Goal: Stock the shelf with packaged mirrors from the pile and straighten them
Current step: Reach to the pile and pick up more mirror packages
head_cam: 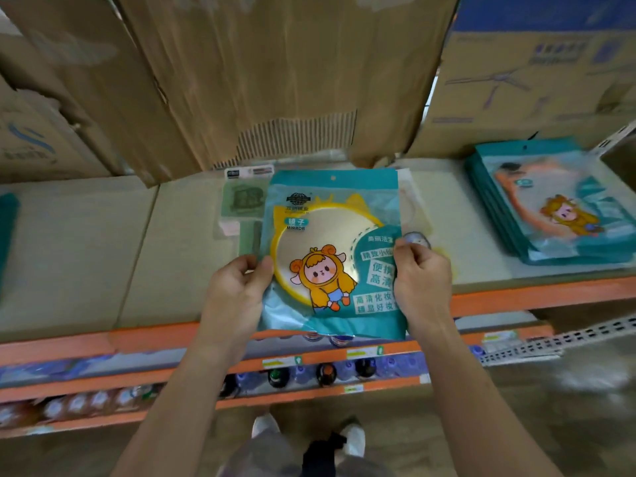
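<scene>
A teal packaged mirror [330,235] with a yellow round frame and a cartoon figure is held over the front of the shelf [103,242]. My left hand [237,287] grips its lower left edge, thumb on the front. My right hand [421,273] grips its right edge. A pile of like teal packages [550,201] lies on the shelf at the right. A green packaged mirror [242,208] lies flat just left of and partly under the held one, and a pale package [413,201] shows behind its right side.
Large cardboard boxes [275,80] stand at the back of the shelf. An orange shelf edge [516,297] runs along the front. Lower shelves hold bottles [327,373]. A perforated metal rail [568,339] juts out at the right. My shoes [309,435] are on the floor below.
</scene>
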